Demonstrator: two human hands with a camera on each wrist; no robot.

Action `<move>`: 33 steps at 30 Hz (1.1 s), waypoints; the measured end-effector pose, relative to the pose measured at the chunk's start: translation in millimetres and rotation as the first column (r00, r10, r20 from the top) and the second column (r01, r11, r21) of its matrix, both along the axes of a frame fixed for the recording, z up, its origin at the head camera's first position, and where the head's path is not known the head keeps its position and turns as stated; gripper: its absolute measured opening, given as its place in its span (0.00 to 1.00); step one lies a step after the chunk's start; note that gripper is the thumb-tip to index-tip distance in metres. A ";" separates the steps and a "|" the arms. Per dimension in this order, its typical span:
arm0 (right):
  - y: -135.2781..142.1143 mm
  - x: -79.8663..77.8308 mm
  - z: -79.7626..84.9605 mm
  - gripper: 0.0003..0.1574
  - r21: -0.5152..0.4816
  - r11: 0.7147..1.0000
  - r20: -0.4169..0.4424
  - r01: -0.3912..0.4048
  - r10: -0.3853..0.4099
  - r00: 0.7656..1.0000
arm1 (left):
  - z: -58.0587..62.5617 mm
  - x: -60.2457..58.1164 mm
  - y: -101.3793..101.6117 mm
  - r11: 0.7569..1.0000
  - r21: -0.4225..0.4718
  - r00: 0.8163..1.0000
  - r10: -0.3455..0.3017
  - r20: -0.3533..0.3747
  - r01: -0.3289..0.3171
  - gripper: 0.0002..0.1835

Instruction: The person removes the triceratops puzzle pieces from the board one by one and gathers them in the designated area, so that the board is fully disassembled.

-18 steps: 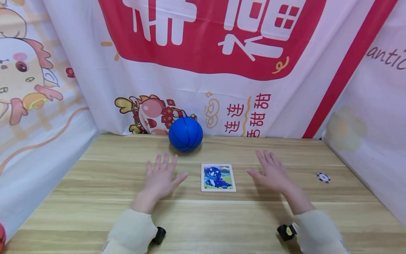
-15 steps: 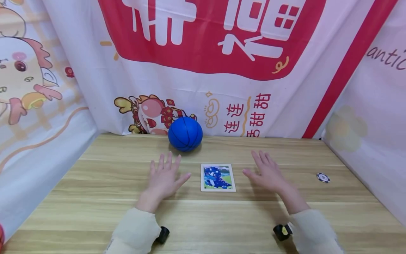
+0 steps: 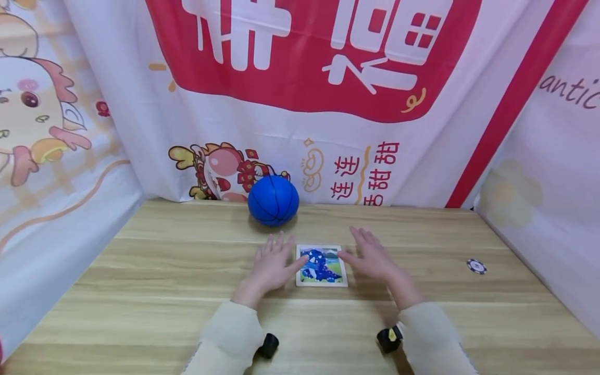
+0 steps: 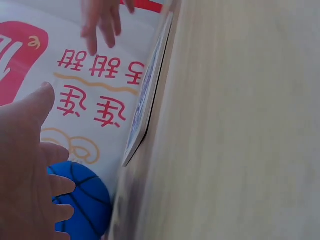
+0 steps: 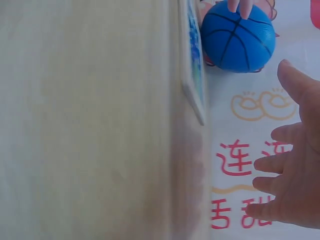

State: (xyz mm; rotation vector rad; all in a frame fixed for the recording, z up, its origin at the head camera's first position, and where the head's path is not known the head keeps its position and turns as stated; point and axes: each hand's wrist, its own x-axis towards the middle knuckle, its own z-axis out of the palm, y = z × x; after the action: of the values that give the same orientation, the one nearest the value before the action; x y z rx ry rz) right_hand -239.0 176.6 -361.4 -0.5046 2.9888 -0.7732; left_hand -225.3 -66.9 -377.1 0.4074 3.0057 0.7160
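Note:
A flat square picture puzzle [image 3: 321, 266] with a blue dinosaur on it lies on the wooden table, between the two hands. My left hand [image 3: 272, 264] hovers at its left side, fingers spread and thumb toward its edge. Over on the right side, my right hand [image 3: 372, 258] is held above the table with its fingers straight and its thumb near the puzzle's upper right corner. Both wrist views show a gap between each hand and the tabletop, and neither hand holds anything. Behind the left hand sits a blue ball [image 3: 273, 200] with black basketball lines.
A poker chip [image 3: 476, 266] lies on the table [image 3: 140, 291] at the right. Printed cloth [image 3: 300, 125] hangs along the back and both sides. The ball rests close to the back cloth.
Both hands have moved inward, the left one to the right and the right one to the left, closing in on the picture puzzle. Puzzle, ball and chip stay in place.

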 end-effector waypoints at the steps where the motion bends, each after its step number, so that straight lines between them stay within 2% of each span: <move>1: -1.8 -1.6 -2.1 0.50 -0.017 1.000 0.015 -0.004 0.005 1.000 | -1.5 -0.5 0.7 1.000 0.020 1.000 -0.001 0.017 0.001 0.40; 7: -4.6 -12.0 -14.5 0.45 -0.179 0.984 0.048 -0.016 0.025 0.999 | -8.1 -5.5 6.4 0.997 0.073 1.000 -0.026 0.001 0.026 0.41; 11: -5.5 -16.0 -24.9 0.43 -0.250 0.968 0.095 -0.001 0.025 0.995 | -13.9 -8.2 9.7 0.998 0.048 0.999 -0.036 -0.004 0.036 0.41; 16: -10.4 -17.8 -40.4 0.41 -0.253 0.967 0.106 0.032 -0.005 0.994 | -24.1 -9.8 14.2 0.998 0.020 0.998 -0.056 -0.004 0.056 0.39; 24: -17.5 -18.6 -57.7 0.34 -0.172 0.985 -0.020 0.007 -0.011 1.000 | -38.7 -10.2 20.1 0.992 -0.025 0.992 -0.121 -0.038 0.120 0.39; 33: -15.3 -20.7 -63.9 0.21 -0.189 0.982 -0.110 -0.012 -0.009 0.994 | -43.4 -11.7 22.9 0.979 -0.044 0.978 -0.201 -0.063 0.198 0.35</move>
State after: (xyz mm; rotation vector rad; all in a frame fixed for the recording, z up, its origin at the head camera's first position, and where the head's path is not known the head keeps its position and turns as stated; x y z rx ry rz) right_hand -259.7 161.3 -425.2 -0.5734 3.0299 -1.0715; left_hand -237.0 -44.0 -420.5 0.7328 2.9751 0.6412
